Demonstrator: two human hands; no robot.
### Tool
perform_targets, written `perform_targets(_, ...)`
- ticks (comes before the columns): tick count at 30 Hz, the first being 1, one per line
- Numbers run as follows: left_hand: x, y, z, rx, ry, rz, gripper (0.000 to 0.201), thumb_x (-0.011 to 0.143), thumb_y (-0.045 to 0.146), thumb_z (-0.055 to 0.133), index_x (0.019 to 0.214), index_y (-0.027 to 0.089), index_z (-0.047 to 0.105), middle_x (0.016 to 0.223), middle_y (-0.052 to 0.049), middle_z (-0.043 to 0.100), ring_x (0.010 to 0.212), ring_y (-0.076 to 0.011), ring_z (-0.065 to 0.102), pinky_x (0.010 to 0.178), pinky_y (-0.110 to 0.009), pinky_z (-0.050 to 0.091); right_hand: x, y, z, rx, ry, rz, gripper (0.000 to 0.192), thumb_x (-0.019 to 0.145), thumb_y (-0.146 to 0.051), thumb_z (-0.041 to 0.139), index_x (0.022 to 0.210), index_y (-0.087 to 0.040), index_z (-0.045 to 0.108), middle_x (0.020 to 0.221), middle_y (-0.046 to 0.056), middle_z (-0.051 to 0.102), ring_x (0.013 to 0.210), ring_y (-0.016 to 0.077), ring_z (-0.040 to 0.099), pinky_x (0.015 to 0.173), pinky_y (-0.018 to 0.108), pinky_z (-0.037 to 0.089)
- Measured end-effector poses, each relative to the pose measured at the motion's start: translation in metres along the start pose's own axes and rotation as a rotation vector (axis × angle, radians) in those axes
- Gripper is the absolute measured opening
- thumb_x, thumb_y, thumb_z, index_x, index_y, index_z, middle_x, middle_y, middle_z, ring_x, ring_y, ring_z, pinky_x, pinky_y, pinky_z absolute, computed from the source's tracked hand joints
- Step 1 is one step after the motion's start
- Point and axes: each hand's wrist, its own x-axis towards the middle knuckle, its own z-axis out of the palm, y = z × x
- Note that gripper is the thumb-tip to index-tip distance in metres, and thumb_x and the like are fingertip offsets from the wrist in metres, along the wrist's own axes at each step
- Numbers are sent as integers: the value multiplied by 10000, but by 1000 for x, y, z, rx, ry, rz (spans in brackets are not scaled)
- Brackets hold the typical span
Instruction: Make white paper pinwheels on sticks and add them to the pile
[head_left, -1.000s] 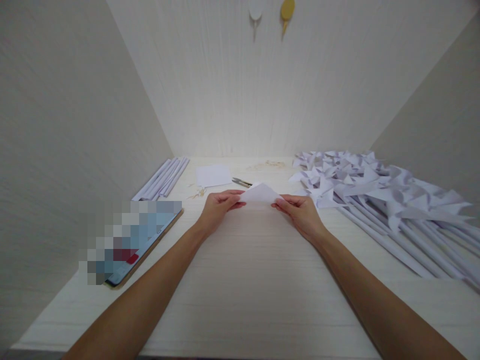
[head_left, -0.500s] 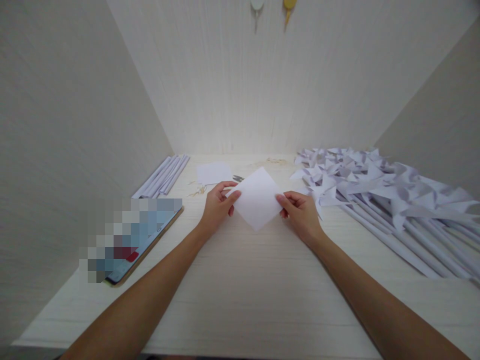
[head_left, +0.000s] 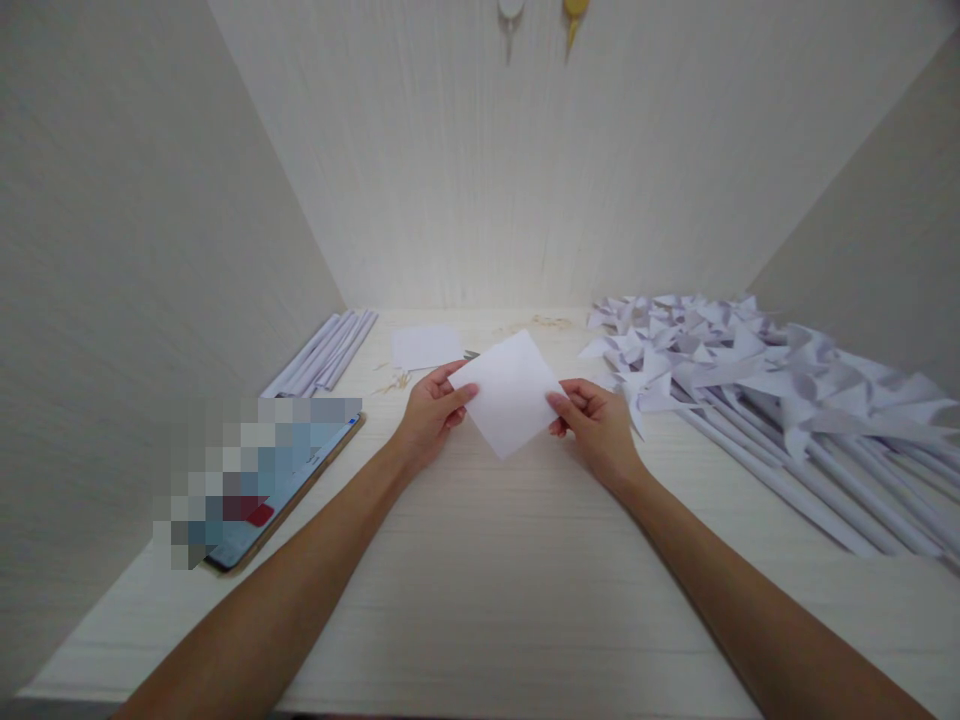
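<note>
A square sheet of white paper (head_left: 511, 395) is held up between my two hands, turned so that one corner points away from me and one towards me. My left hand (head_left: 436, 408) pinches its left corner, thumb on top and fingers beneath. At the right corner my right hand (head_left: 596, 420) grips it the same way. Behind the sheet, the tips of a pair of scissors (head_left: 471, 354) show; the rest is hidden. More white paper (head_left: 426, 347) lies flat beyond my left hand.
Many white paper pinwheels (head_left: 750, 365) on rolled paper sticks (head_left: 840, 480) are heaped at the right. Several paper rolls (head_left: 330, 350) lie at the back left. A phone (head_left: 300, 470), partly pixelated, rests at the left. Small fasteners (head_left: 394, 383) are scattered behind my left hand. Walls enclose the table (head_left: 487, 600).
The sheet has turned slightly in my hands, its near corner shifting a little left. Both hands keep their hold. The whole view has shifted slightly.
</note>
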Motion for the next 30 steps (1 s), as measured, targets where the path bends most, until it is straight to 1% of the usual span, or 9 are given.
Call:
perform_targets(2, 0, -1, -1, 72, 7, 33, 626, 540, 263, 746, 1130, 181, 552, 590, 59, 547, 387, -4, 354, 356, -148, 205, 0, 1, -1, 27, 5, -9, 360, 658, -371, 628, 957, -190, 541, 429, -93, 491, 374, 84, 472, 389, 203, 358)
perform_targets(4, 0, -4, -3, 170, 14, 71, 544, 586, 282, 714, 1106, 190, 587, 578, 52, 547, 393, -11, 358, 366, -154, 226, 0, 2, -2, 35, 4, -27, 393, 675, -356, 614, 1028, -201, 534, 447, -92, 495, 385, 83, 466, 396, 207, 360)
perform_targets(7, 0, -6, -5, 314, 5, 111, 308, 616, 306, 678, 881, 150, 695, 485, 45, 506, 392, -22, 340, 372, -166, 231, 2, 2, -3, -20, 33, -37, 256, 656, -347, 625, 842, -172, 635, 486, -55, 514, 414, 69, 436, 411, 216, 360)
perform_targets(9, 0, -6, -5, 387, -2, 117, 280, 600, 287, 688, 847, 158, 707, 457, 43, 502, 397, -33, 348, 374, -172, 241, 3, 2, -4, -76, 64, -26, 240, 603, -314, 676, 790, -164, 666, 434, -74, 441, 398, 57, 368, 389, 212, 316)
perform_targets(11, -1, -5, -5, 429, 3, 119, 337, 551, 248, 723, 878, 171, 704, 494, 34, 545, 426, -46, 384, 388, -175, 276, 4, 2, -6, -90, 58, -5, 318, 538, -265, 725, 836, -166, 680, 405, -96, 384, 387, 51, 325, 376, 208, 285)
perform_targets(16, -1, -3, -7, 427, 6, 103, 460, 464, 226, 774, 910, 152, 696, 726, -29, 668, 584, -89, 516, 521, -206, 416, 8, 4, -9, -23, 12, 0, 414, 439, -210, 764, 844, -160, 696, 592, -24, 607, 493, 82, 479, 457, 231, 399)
perform_targets(21, -1, -4, -7, 506, 57, 156, 438, 458, 237, 774, 883, 155, 705, 781, -41, 688, 606, -99, 529, 550, -218, 445, 9, 7, -13, -122, 33, -39, 417, 446, -213, 759, 856, -153, 709, 768, 50, 703, 562, 123, 559, 522, 264, 463)
perform_targets(26, -3, -2, -4, 596, 38, 333, 342, 509, 251, 751, 840, 177, 715, 772, -38, 679, 598, -112, 534, 515, -219, 450, 4, 4, -16, -333, 65, -152, 358, 540, -221, 722, 896, -185, 709, 875, 67, 716, 652, 183, 628, 654, 335, 506)
perform_targets(30, -5, 0, -5, 674, -7, 483, 248, 570, 269, 728, 803, 184, 721, 677, -33, 636, 626, -125, 548, 547, -222, 467, 2, -3, -18, -489, 57, -285, 220, 598, -235, 702, 817, -225, 721, 813, 46, 719, 646, 194, 626, 673, 345, 497)
